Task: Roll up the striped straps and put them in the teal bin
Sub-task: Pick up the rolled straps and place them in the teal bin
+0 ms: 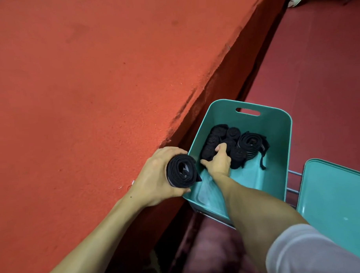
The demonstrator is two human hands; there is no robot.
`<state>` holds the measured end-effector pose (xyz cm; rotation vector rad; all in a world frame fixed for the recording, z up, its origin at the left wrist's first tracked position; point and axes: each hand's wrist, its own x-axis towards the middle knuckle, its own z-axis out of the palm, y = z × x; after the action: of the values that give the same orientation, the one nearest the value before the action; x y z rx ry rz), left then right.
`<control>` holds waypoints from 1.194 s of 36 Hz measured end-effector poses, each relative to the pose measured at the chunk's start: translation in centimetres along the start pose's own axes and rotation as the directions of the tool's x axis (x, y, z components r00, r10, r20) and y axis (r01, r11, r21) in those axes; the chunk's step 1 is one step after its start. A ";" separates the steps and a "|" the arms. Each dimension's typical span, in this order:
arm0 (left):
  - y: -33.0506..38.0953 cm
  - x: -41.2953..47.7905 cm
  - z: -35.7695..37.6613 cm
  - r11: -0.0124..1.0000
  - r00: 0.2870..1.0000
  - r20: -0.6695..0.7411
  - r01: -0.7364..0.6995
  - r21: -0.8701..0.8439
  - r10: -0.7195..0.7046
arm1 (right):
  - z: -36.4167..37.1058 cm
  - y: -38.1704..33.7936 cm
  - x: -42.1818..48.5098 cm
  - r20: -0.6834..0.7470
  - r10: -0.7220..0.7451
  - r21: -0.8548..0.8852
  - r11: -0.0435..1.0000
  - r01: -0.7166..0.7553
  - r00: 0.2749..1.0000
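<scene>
At centre frame the left hand (156,176) is closed around a rolled strap (181,171) beside the bin (278,173), while the right hand (217,159) inside it grips the rolls (234,142) there.

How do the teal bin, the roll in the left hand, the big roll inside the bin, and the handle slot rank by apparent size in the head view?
1. teal bin
2-3. roll in the left hand and big roll inside the bin: alike; nearness unsure
4. handle slot
</scene>
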<state>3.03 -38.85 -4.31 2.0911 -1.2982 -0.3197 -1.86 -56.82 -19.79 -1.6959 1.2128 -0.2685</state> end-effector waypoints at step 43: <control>3.0 0.6 0.3 0.998 0.999 0.042 0.027 0.064 -0.030 | -11.0 -6.7 -10.0 0.336 -0.649 0.376 0.757 0.535 0.682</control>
<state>1.06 -40.42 -2.57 2.1685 -1.3202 -0.3422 -9.84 -55.11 -5.63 -1.7563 0.2278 -0.3776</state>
